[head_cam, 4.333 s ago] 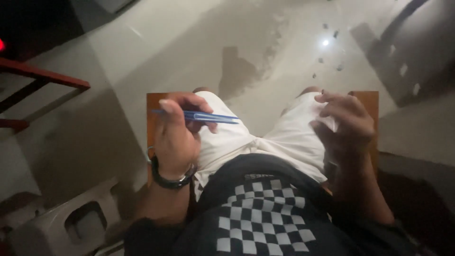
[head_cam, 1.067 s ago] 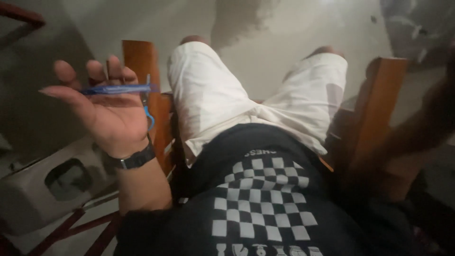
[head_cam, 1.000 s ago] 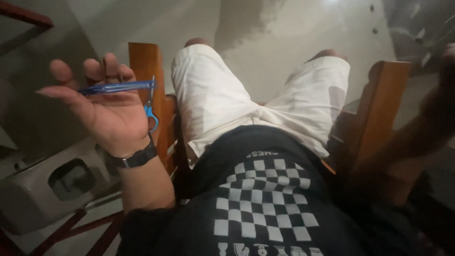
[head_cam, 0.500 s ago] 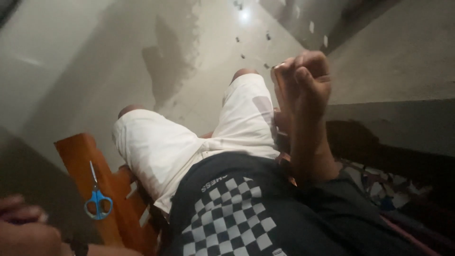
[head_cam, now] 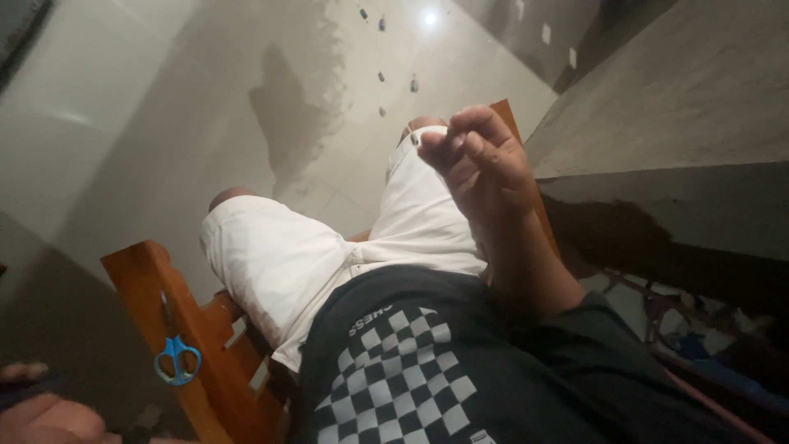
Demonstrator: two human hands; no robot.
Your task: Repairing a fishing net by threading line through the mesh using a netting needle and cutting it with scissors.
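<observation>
Head view, looking down over a seated lap: white shorts, black shirt with a checkered white patch lower down.

Right hand raised above the right thigh, palm side turned inward, fingers curled loosely with the tips drawn together near the thumb; nothing clearly visible between them, so cannot tell whether anything small is pinched there. Forearm running down toward the shirt, crossing in front of the right wooden armrest.

Left hand only partly in frame at the bottom left corner, blurred, fingers seemingly bent; hold or no hold cannot be told from here. Not touching the scissors.

Small scissors with blue handles lying flat on the left wooden armrest, blades pointing up along the wood away from the body, handle loops toward the near end. Just beside the left thigh, near the left hand, well apart from the right hand.

Pale tiled floor beyond the knees, with a darker patch and a bright light reflection. Grey slab surface to the right, some tangled coloured things in shadow beneath it.
</observation>
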